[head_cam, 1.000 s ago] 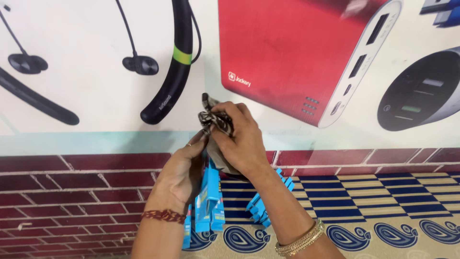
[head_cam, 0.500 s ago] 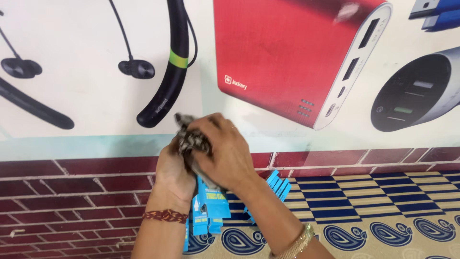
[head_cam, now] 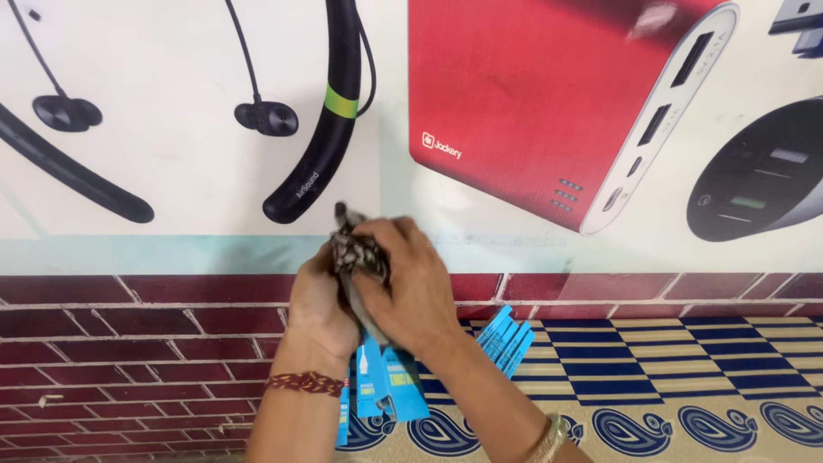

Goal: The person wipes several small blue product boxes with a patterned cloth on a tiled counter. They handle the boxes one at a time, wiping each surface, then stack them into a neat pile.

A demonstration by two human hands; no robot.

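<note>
Left hand (head_cam: 321,300) and right hand (head_cam: 411,287) both clench a dark patterned cloth (head_cam: 356,253) above blue packets (head_cam: 386,390).

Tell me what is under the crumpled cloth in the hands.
Under the patterned cloth, held by the left hand and right hand, hang flat blue packets. Their upper ends are covered by the hands.
</note>
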